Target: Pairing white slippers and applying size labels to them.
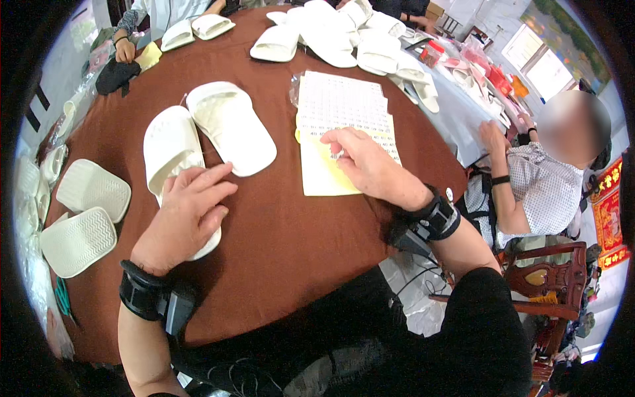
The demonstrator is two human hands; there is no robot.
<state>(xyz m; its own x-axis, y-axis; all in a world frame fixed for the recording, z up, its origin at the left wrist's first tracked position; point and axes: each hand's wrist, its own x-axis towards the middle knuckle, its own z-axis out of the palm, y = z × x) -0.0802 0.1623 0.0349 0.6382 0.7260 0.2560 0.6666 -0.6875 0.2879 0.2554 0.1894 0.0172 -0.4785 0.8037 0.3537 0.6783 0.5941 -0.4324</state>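
Observation:
A pair of white slide slippers lies on the brown cloth in front of me, the left slipper (173, 135) and the right slipper (231, 126) leaning close together. My left hand (185, 215) rests over the near part of the left slipper, its fingers stretched out and hiding part of it. To the right lies a sheet of small labels (340, 99), white at the far end and with yellow backing at the near end. Above its near half is my right hand (374, 169), thumb and fingers bent toward each other. Whatever is between those fingertips is too small to make out.
Two more slippers (92, 188) lie soles up at the left. A pile of white slippers (331, 33) covers the far side. Another person's hand (124, 49) is at the far left, near a black thing (118, 76). A seated person (536, 172) works at the right.

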